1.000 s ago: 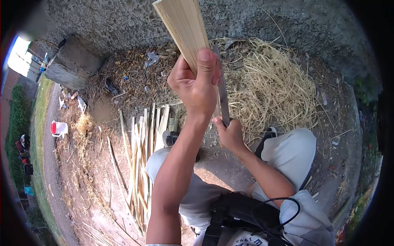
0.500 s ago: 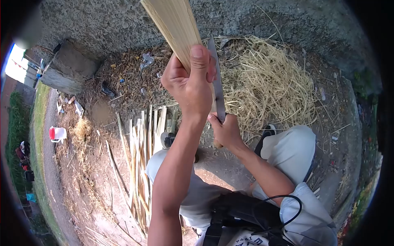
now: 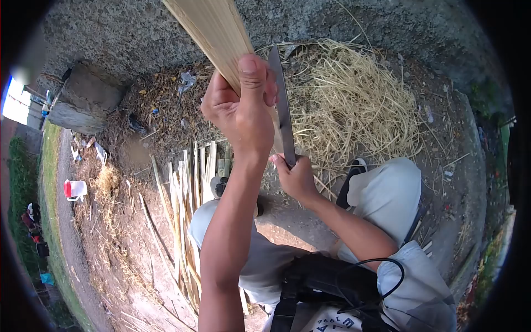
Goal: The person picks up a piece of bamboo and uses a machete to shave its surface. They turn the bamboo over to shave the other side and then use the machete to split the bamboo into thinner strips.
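My left hand (image 3: 243, 105) is wrapped round a wide, pale split strip of wood or bamboo (image 3: 213, 33), thumb on top, with the strip rising out of view at the upper edge. Lower and to the right, my right hand (image 3: 296, 174) is closed round the handle of a long knife (image 3: 284, 110). The grey blade points up, beside the fingers of my left hand and along the strip's lower part. My left hand hides much of the strip's lower end; the knife's handle is mostly inside my right hand.
A heap of thin pale shavings (image 3: 365, 105) lies near the rough wall (image 3: 249, 22). Long split strips (image 3: 180, 205) rest on the ground left of my legs. Farther left are a red-lidded container (image 3: 76, 190) and a concrete block (image 3: 88, 99).
Both hands, with the strip and knife, appear slightly farther left in view. The knife's tilt has changed a little, and the background has shifted slightly left too. Both grips remain.
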Motion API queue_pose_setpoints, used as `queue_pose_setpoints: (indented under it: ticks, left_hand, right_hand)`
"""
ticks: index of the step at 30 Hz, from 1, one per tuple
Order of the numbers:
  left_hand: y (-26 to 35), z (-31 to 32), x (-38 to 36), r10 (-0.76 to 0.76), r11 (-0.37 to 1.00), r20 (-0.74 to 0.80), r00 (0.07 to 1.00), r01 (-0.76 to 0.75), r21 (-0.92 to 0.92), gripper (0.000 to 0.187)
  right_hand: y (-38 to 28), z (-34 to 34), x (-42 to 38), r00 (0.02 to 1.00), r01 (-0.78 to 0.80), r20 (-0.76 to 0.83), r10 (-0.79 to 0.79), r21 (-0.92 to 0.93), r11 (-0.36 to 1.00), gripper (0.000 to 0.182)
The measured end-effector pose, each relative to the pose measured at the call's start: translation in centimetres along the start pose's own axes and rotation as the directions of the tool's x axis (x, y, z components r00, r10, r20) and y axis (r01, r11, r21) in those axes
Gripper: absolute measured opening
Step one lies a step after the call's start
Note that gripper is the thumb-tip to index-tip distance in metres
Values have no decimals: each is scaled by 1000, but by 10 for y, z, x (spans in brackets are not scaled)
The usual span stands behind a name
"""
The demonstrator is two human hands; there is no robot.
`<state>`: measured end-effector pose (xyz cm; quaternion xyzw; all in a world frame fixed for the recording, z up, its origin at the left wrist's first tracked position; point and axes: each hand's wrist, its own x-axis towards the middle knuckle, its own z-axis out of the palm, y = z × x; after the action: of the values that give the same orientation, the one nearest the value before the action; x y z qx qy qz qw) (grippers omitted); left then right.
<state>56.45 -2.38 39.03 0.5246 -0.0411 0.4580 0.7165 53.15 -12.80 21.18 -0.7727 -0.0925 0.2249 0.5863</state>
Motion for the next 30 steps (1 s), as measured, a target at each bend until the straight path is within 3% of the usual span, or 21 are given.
queue_pose_setpoints:
  ticks: [1,2,5,8,10,12,15,16,19,23,26,28,30]
  left_hand:
    - [-2,0,-2,1,999,-19,1000,-1,33,37]
    - [-3,-2,-1,11,998,-31,999,-9,63,40]
    - [-7,-6,9,36,995,-85,996,-28,95,43]
    - [-6,-18,22,60,998,-159,985,-54,43,36]
    - [-4,-18,20,67,997,-123,990,-62,48,36]
    - [-5,-18,14,50,998,-108,993,-47,37,37]
    - [-5,-16,8,41,999,-118,992,-38,28,37]
    - [-5,-15,7,61,997,-130,990,-55,46,37]
    - [-3,-26,19,74,996,-150,986,-65,67,37]
    - [2,-37,24,47,995,-162,986,-33,92,40]
    - [0,-27,11,48,994,-130,990,-34,107,43]
    - [-1,-25,7,39,993,-107,994,-26,118,43]
    - [3,-19,4,23,995,-119,993,-10,104,43]
  right_hand:
    - [23,10,3,998,-31,-47,31,-4,1000,24]
    - [59,18,8,970,-244,14,243,27,969,24]
    - [64,11,15,897,-417,179,405,33,908,22]
    - [4,-10,16,866,-462,183,466,-68,884,30]
    - [1,-4,9,982,-142,118,147,-48,989,32]
    - [-18,-2,-4,993,118,38,-116,-63,991,33]
    - [-2,12,-2,995,77,-58,-82,-83,994,34]
    - [37,22,5,996,37,-81,-48,-132,991,34]
    - [60,23,14,1000,-12,-20,8,-217,976,33]
    - [-5,2,4,995,34,103,-7,-263,964,31]
    - [-35,2,-7,984,175,28,-173,-122,977,30]
    - [-69,-10,-17,987,163,39,-159,-123,979,29]
    - [-25,3,-5,991,132,46,-126,-175,976,30]
